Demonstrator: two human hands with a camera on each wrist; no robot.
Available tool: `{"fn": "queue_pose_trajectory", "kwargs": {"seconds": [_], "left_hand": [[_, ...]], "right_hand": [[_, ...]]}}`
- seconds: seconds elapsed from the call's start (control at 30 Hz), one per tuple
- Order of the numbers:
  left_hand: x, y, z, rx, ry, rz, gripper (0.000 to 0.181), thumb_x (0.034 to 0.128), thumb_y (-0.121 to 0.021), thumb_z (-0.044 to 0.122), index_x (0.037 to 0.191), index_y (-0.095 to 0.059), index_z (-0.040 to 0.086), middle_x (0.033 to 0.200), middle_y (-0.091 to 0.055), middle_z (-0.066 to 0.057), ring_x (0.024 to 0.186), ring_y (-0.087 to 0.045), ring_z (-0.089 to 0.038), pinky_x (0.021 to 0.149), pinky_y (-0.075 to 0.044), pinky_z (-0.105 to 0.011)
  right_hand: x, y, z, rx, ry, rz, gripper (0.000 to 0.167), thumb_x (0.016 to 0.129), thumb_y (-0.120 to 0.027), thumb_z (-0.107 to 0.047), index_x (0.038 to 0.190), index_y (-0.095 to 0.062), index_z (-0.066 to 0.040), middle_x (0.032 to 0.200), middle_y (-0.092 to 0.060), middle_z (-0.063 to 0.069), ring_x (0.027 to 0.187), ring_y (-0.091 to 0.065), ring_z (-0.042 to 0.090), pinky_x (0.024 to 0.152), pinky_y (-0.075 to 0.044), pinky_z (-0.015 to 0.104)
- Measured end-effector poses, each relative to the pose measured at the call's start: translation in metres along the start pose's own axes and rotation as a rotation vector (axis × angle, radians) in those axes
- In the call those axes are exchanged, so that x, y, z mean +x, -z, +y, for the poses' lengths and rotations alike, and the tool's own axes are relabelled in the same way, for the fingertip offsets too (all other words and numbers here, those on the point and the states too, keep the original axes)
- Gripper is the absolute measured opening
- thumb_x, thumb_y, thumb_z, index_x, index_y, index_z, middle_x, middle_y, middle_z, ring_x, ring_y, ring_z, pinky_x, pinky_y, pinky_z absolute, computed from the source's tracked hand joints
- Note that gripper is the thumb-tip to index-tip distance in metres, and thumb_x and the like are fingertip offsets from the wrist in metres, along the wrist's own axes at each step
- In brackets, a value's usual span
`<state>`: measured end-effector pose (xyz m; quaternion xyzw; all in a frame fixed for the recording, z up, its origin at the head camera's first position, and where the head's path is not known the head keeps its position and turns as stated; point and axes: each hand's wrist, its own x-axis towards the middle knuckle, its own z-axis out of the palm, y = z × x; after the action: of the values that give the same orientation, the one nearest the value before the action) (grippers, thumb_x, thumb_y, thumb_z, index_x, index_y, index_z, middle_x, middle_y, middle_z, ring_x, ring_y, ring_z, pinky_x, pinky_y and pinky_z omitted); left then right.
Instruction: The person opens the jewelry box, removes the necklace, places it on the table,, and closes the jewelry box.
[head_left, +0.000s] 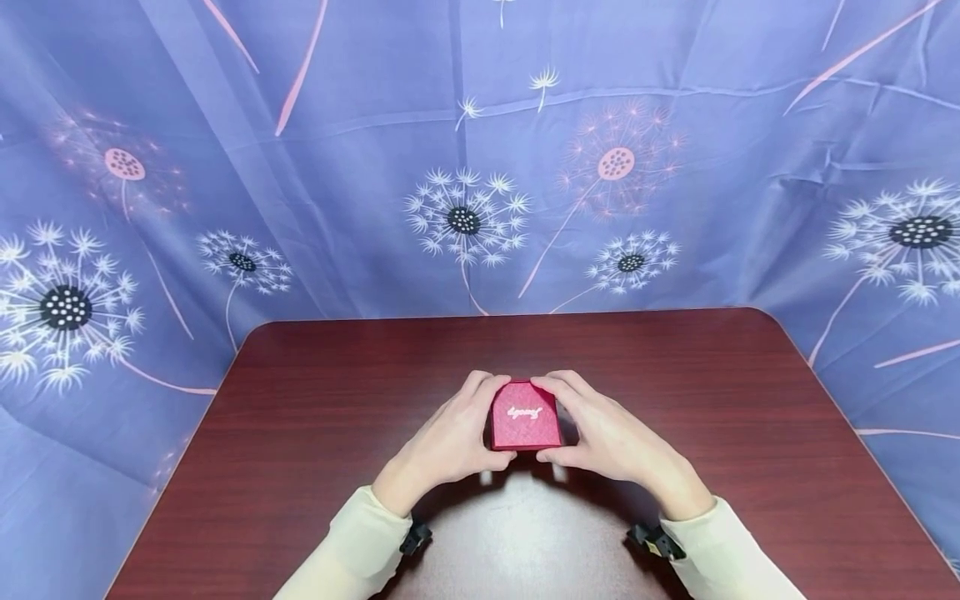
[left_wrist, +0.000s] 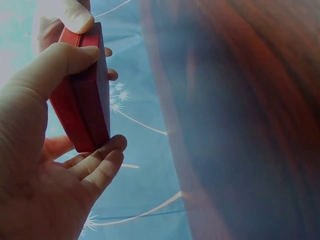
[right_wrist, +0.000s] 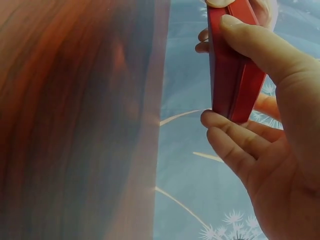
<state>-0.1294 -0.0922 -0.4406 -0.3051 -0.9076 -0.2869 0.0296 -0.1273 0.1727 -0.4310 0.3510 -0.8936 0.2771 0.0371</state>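
Observation:
A small red jewelry box (head_left: pixel 527 431) with white script on its lid is held above the table between both hands. The script appears upside down in the head view. My left hand (head_left: pixel 456 432) grips the box's left side, with the thumb on the near edge and fingers at the far edge. From the other side my right hand (head_left: pixel 611 433) grips it the same way. In the left wrist view the box (left_wrist: pixel 80 112) looks closed, a seam running along its side. The right wrist view shows the box (right_wrist: pixel 240 75) between thumb and fingertips.
Below the hands lies a dark reddish wooden table (head_left: pixel 315 400) with rounded far corners and a bright glare near the front. A blue cloth (head_left: pixel 360 150) with dandelion prints hangs behind and beside it. Black devices (head_left: pixel 416 537) sit at both wrists.

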Motion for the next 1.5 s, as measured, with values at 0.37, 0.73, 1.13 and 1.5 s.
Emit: {"fn": "queue_pose_trajectory", "kwargs": {"seconds": [0.37, 0.73, 1.13, 1.5], "left_hand": [[-0.006, -0.002, -0.003, -0.121, 0.003, -0.013, 0.1, 0.0759, -0.096, 0.022, 0.16, -0.041, 0.012, 0.144, -0.046, -0.004, 0.112, -0.061, -0.017, 0.099, -0.056, -0.034], [-0.009, -0.005, -0.007, -0.287, 0.01, 0.018, 0.11, 0.0757, -0.097, 0.013, 0.163, -0.031, 0.006, 0.144, -0.051, -0.008, 0.126, -0.058, -0.019, 0.111, -0.049, -0.038], [-0.011, -0.006, -0.011, -0.291, 0.04, 0.023, 0.105, 0.0762, -0.098, 0.018, 0.161, -0.037, 0.008, 0.148, -0.053, -0.007, 0.129, -0.056, -0.016, 0.114, -0.046, -0.04], [-0.012, -0.006, -0.011, -0.297, 0.041, 0.02, 0.104, 0.0782, -0.097, 0.018, 0.162, -0.036, 0.008, 0.149, -0.053, -0.006, 0.132, -0.054, -0.016, 0.116, -0.044, -0.04]], "right_hand": [[-0.004, 0.001, 0.002, 0.031, -0.005, 0.015, 0.091, 0.08, -0.094, -0.041, 0.155, -0.048, -0.015, 0.147, -0.049, -0.006, 0.121, -0.06, 0.008, 0.102, -0.056, 0.035], [-0.005, 0.001, 0.005, 0.013, 0.016, 0.025, 0.092, 0.081, -0.094, -0.042, 0.155, -0.048, -0.011, 0.148, -0.05, -0.001, 0.125, -0.059, 0.013, 0.103, -0.055, 0.039], [-0.005, 0.001, 0.005, 0.021, 0.009, 0.016, 0.092, 0.082, -0.092, -0.044, 0.156, -0.047, -0.012, 0.149, -0.049, -0.004, 0.127, -0.056, 0.01, 0.106, -0.053, 0.036], [-0.006, 0.002, 0.005, 0.025, 0.005, 0.012, 0.093, 0.082, -0.092, -0.046, 0.157, -0.047, -0.013, 0.15, -0.049, -0.004, 0.129, -0.056, 0.011, 0.107, -0.053, 0.038]]}}
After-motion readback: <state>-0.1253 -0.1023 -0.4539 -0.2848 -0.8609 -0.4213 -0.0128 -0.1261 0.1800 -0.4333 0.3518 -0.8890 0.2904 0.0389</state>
